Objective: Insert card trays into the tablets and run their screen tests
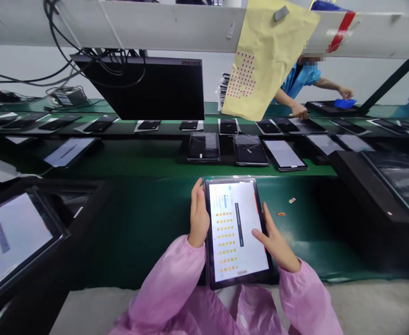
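Between my two hands is a tablet point(248, 200), held upright in portrait and tilted toward me over the green bench edge. Its lit screen shows rows of small yellow emoji and a dark message bar. My left hand point(199, 216) grips the tablet's left edge, with the fingers partly hidden behind it. My right hand point(276, 239) holds the right edge, its thumb resting over the screen. Pink sleeves cover both arms. On the mat to the right lie a small orange strip point(281, 214) and a small pale label point(292, 200).
Several tablets lie beyond, including a lit one point(285, 154). Black trays with tablets flank me, left point(86, 204) and right point(375, 218). A monitor point(162, 88) and a yellow sheet point(260, 60) hang from the overhead beam. A co-worker in blue point(300, 81) handles things across the bench.
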The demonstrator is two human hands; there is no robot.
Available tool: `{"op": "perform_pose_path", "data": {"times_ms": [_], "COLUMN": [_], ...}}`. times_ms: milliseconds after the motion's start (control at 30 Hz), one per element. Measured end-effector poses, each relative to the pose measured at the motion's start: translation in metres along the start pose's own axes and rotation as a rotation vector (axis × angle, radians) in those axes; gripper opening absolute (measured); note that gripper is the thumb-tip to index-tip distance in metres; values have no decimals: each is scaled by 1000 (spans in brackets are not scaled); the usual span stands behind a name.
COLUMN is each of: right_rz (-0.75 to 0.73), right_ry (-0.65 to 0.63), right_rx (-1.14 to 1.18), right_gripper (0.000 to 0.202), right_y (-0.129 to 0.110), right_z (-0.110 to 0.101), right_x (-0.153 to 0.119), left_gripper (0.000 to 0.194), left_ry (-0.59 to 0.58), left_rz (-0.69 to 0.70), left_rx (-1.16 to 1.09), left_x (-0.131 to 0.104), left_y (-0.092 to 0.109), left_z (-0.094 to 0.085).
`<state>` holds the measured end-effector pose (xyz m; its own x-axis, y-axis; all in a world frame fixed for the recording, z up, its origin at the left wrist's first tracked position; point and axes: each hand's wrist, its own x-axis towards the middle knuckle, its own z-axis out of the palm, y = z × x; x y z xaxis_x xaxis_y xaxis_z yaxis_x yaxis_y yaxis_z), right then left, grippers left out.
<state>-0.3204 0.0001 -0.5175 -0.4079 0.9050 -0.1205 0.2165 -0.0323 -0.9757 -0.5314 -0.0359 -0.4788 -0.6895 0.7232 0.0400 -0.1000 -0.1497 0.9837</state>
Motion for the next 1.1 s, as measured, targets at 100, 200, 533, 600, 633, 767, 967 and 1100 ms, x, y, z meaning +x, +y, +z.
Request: {"op": "perform_pose_path", "data": {"times_ms": [100, 200, 533, 600, 633, 767, 967, 1100], "right_rz": [-95, -250, -552, -562, -573, -618, -683, -702], "right_ry": [61, 182, 522, 486, 450, 339, 338, 333], "right_rx": [161, 185, 14, -20, -42, -115, -36, -14], "right_gripper": [90, 54, 38, 43, 53, 77, 59, 59], "right_y": [-41, -76, -58, -48, -44, -42, -62, -73], "right_z": [-4, -3, 21, 24, 24, 19, 9, 8], "right_x": [10, 22, 37, 40, 41, 37, 27, 22], "left_gripper": [47, 42, 25, 23, 23, 25, 29, 23], "left_ry": [-68, -43, 103, 98, 84, -91, -741, -1053], "left_rz": [85, 320, 481, 468, 460, 526, 816, 916], "left_rx": [-63, -85, -156, -226, -265, -363, 221, 603], "left_x": [13, 19, 18, 16, 16, 22, 47, 48], "left_y": [21, 36, 19, 13, 11, 29, 115, 160], "left_z": [9, 15, 9, 9, 8, 1, -7, 10]}}
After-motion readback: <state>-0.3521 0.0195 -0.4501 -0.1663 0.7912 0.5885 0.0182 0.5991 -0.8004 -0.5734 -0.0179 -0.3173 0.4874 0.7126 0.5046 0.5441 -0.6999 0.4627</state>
